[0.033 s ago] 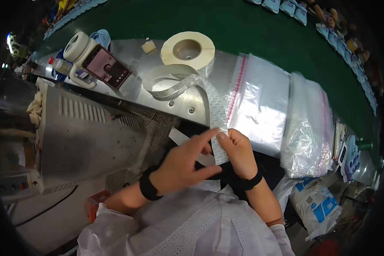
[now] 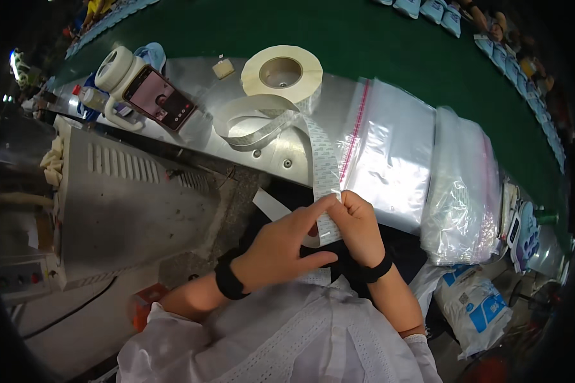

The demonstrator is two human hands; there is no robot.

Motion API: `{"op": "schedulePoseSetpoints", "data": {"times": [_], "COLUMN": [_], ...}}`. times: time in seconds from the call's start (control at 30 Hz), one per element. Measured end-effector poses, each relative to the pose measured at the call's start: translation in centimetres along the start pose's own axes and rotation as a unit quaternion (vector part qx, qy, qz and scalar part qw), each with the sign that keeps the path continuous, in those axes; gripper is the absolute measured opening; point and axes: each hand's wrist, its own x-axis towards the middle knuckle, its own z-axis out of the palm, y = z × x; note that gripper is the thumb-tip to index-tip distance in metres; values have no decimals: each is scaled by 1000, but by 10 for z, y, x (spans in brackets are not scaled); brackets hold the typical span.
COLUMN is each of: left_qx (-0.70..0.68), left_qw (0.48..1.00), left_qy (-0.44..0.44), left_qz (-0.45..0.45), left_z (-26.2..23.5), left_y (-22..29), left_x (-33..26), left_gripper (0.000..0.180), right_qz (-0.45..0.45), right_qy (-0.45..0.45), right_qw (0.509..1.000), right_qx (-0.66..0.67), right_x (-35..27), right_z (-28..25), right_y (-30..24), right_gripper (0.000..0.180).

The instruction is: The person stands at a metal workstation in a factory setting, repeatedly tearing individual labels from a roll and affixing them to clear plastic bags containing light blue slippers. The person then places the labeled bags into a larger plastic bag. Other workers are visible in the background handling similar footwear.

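Note:
A strip of printed white labels [image 2: 324, 163] runs down from a loop on the metal table, close to the label roll [image 2: 254, 75]. My right hand [image 2: 359, 231] pinches the strip between thumb and bent fingers near its lower end. My left hand [image 2: 278, 246] reaches across from the left, its index fingertip touching the strip beside my right thumb. The left thumb stretches well apart from the fingers, and I see nothing gripped in that hand. Its other fingertips are partly hidden. Below the hands, a white band of backing [image 2: 271, 205] curls away to the left.
Clear plastic bags [image 2: 393, 153] lie in a stack to the right, with a second bag pile [image 2: 463, 185] beside them. A phone [image 2: 160, 99] leans on a white jug [image 2: 115, 70]. A metal machine housing [image 2: 140, 210] stands left; a green surface [image 2: 377, 57] stretches behind.
My left hand has shifted slightly right and down, its index fingertip now against the strip by my right thumb. The right hand stays nearly still, holding the label strip.

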Motion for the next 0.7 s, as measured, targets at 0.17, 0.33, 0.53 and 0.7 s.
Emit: {"op": "schedulePoseSetpoints", "data": {"times": [0.17, 0.33, 0.53, 0.7], "left_qx": [-229, -389, -487, -387], "left_qw": [956, 898, 832, 892], "left_qy": [-8, 114, 186, 167], "left_qz": [-185, -169, -192, -164], "left_z": [4, 3, 1, -5], "left_y": [-5, -23, -27, -41], "left_x": [5, 10, 23, 27], "left_gripper": [63, 51, 40, 36], "right_qz": [-100, -40, -194, 0], "right_qy": [-28, -106, -129, -58], "right_qw": [994, 993, 944, 995], "right_qx": [-28, -47, -232, -80], "right_x": [-2, -19, -12, -18], "right_z": [-4, -13, -4, -5], "right_y": [7, 1, 6, 5], "right_gripper": [24, 13, 8, 10]}}
